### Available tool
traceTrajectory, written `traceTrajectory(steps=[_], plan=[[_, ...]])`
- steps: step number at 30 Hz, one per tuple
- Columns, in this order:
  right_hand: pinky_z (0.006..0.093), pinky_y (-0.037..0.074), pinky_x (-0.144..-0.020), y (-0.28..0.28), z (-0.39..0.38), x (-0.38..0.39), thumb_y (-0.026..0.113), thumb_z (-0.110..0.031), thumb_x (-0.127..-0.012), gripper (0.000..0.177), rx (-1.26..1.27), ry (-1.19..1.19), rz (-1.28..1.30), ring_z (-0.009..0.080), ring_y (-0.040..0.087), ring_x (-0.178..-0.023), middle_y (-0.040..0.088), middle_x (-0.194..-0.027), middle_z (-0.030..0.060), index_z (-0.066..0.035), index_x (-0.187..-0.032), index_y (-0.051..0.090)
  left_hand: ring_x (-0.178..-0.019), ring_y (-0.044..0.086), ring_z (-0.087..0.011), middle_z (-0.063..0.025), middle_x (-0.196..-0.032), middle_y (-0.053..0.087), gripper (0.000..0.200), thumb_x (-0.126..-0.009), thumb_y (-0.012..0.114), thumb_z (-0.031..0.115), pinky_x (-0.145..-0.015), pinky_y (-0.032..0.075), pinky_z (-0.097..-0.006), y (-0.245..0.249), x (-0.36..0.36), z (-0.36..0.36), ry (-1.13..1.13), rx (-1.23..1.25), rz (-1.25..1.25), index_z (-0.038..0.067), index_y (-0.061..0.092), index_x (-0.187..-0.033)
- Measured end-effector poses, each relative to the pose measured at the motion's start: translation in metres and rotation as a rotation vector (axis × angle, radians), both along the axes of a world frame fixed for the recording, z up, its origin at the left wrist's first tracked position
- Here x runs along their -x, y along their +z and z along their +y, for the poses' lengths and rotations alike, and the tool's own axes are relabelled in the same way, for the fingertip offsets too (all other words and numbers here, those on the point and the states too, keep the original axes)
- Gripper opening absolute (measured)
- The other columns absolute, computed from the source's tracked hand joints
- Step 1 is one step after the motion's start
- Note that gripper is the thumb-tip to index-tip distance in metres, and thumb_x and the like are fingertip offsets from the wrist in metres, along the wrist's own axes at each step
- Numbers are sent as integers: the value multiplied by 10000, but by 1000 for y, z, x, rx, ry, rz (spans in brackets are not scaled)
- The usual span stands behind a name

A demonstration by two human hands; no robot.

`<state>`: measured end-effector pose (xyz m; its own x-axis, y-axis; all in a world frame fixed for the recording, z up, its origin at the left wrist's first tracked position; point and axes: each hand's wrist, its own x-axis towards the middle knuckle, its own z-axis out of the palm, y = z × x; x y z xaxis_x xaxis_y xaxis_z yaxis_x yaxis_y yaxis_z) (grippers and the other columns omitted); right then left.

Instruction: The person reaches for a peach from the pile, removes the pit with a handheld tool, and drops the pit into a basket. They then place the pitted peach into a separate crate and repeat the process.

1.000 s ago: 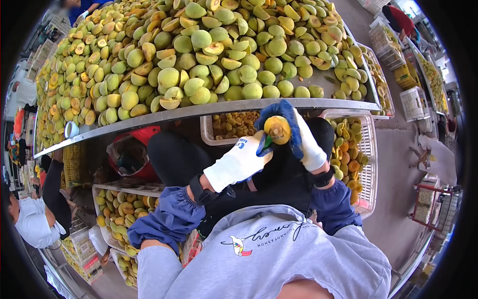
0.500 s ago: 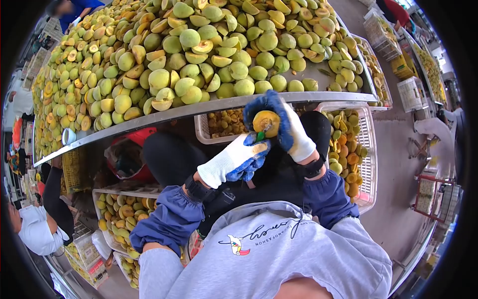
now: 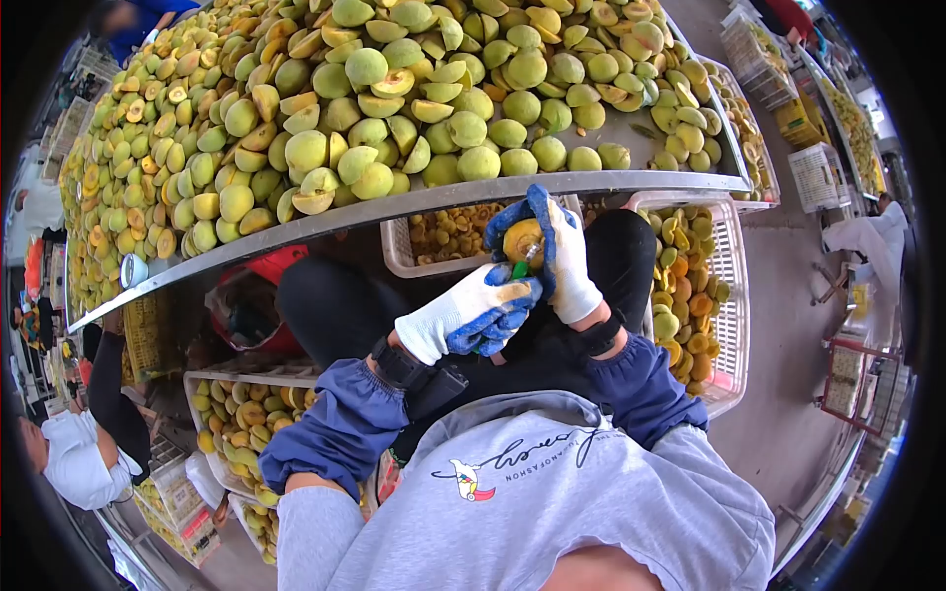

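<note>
Gripping peach half [image 3: 521, 241] in right hand [image 3: 570, 264] | left hand [image 3: 465, 313] closed on green-handled tool [image 3: 515, 268], just below it

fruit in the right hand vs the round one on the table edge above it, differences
The held fruit is a cut half showing yellow-orange flesh; the table-edge fruit looks whole, pale green-skinned. The held fruit sits gripped in the right hand, the left hand holding a green tool to it; the table-edge fruit lies loose on the metal table. Both seem one kind.

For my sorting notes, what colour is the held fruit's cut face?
Yellow-orange, head view: fruit in right hand, green-handled tool in left hand.
</note>
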<state>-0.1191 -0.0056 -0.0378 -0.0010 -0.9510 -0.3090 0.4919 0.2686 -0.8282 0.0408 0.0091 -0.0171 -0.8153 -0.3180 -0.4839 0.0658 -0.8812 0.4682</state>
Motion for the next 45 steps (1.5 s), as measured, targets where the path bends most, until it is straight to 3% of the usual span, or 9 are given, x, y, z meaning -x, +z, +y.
traceTrajectory(steps=[6,11,14,17,21,23,25,37,45], plan=[[300,517,-559,-13,6,-7,489,-411,-962,488,-43,16,-164,196,619,-585,659,-735,126,37,-834,635,-451,383,-36,43,-647,449,135,-953,560,242,-366,281,-197,-11,1,9,21,-43,-61,107,551,-954],[290,527,-547,-46,9,-16,475,-425,-965,505,-13,-301,183,181,622,-566,667,-715,109,19,-807,656,-422,297,-33,55,-610,340,234,-1000,429,298,-359,256,-184,-72,-2,1,-54,-454,410,114,527,-895],[384,550,-627,-119,0,0,415,-480,-962,514,-351,-203,-526,255,648,-692,673,-846,129,-8,-996,615,-420,295,-34,51,-598,337,260,-1009,390,312,-357,252,-188,-79,0,1,-15,-412,497,118,488,-866],[403,541,-730,-149,0,13,430,-511,-947,502,-192,-253,-570,245,643,-842,673,-971,94,-61,-1073,612,-417,303,-48,53,-584,344,202,-994,447,286,-371,253,-201,-108,-5,-10,177,-513,596,113,518,-919],[389,520,-862,-113,-1,28,447,-398,-975,425,-263,-216,-563,238,612,-996,635,-1101,102,-40,-1166,574,-471,473,-107,-16,-623,523,216,-919,584,297,-431,362,-255,-89,-11,-12,351,-75,-239,86,548,-894],[379,513,-883,-105,1,23,449,-349,-981,389,-24,-144,-341,231,607,-1012,627,-1115,104,-31,-1175,563,-587,610,-256,-127,-699,612,275,-876,622,268,-532,457,-353,-90,-3,-9,274,1023,-834,19,548,-966],[369,506,-904,-91,9,16,450,-299,-987,355,213,-84,-124,224,602,-1028,618,-1130,107,-22,-1184,552,-741,624,-419,-235,-780,631,318,-829,639,207,-616,486,-454,-85,1,-8,197,1379,-973,12,532,-1056],[296,499,-872,-55,24,14,464,-246,-988,299,288,32,68,175,609,-968,624,-1056,71,-19,-1157,559,-699,627,-393,-214,-749,629,360,-831,621,214,-601,503,-463,-73,2,-4,-78,1647,-999,12,496,-1101],[298,527,-823,-58,28,33,521,-256,-964,268,-123,39,-457,178,630,-905,642,-1023,73,-36,-1111,562,-701,645,-346,-183,-773,646,253,-806,611,231,-610,515,-447,-77,13,7,-189,1733,-1094,-6,638,-892]])
